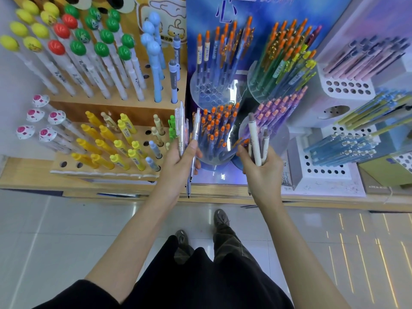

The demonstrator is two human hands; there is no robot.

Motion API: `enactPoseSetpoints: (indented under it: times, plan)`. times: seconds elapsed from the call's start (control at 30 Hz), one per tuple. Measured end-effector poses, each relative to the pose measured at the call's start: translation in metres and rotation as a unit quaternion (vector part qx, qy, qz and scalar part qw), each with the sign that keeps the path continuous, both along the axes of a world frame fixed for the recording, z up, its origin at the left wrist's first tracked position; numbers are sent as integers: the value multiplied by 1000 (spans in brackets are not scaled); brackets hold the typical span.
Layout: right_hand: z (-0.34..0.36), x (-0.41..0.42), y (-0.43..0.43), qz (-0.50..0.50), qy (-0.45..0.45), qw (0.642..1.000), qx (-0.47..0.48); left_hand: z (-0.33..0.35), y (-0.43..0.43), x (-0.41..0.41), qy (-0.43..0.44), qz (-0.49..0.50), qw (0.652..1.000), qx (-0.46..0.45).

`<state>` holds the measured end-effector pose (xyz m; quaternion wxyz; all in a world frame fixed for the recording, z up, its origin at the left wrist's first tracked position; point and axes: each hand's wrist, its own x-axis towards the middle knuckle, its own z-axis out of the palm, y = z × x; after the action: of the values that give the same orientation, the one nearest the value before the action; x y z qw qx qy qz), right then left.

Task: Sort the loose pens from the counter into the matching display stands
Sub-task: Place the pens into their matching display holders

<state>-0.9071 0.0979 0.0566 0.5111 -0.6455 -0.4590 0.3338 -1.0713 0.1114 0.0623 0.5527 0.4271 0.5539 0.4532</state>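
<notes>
Now left hand (178,162) grips roughly three clear pens (181,128).

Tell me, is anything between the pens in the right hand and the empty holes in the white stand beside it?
Nothing visible. The right hand holds the cream pens in open air; the white stand's front holes lie uncovered, blue pens behind them.

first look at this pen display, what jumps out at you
The two hands in the middle draw the eye: the left hand grips a bunch of clear pens and the right hand grips a few white pens, both in front of the round stand of orange-capped pens. At upper left, rows of pens topped with yellow, red and green egg shapes stand out.
</notes>
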Motion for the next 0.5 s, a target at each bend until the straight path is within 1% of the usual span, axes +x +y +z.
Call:
enactPoseSetpoints:
  times: [0.17, 0.3, 0.43, 0.5]
  plan:
    - [1, -4, 6, 67, -15, 998, 0, 1, 0, 2, -13, 6, 1000, -1]
    - [-11, -6, 4, 93, -41, 995, -19, 0, -1, 0, -19, 8, 1000, -4]
    - [-21, -4, 3, 44, 10, 997, -59, 0, -4, -3, -17, 0, 1000, -7]
    - [-24, 0, 6, 43, 11, 996, -83, 0, -5, -4, -15, -3, 1000, -9]
